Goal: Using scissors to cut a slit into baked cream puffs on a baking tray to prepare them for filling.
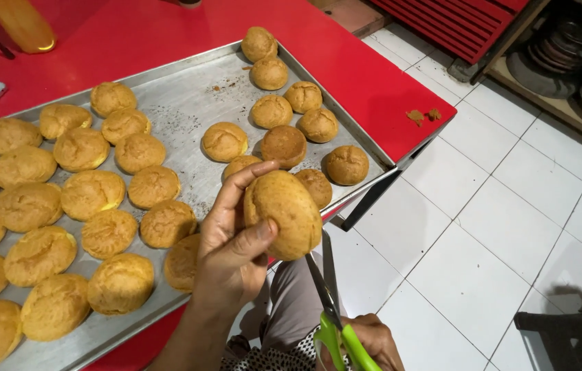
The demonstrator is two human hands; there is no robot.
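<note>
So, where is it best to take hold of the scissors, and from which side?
By the green handles, from below, where the right hand already is. The blades point up toward the puff in the left hand, so the upper end is sharp.

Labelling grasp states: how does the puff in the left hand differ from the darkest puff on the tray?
The held puff is lifted off the tray, gripped by the left hand above the scissors in the right hand; the darkest puff rests on the tray among the others. The held puff is pale golden; the darkest puff is browner. The held puff looks elongated, the darkest puff round. Both are baked, domed pastries.
</note>
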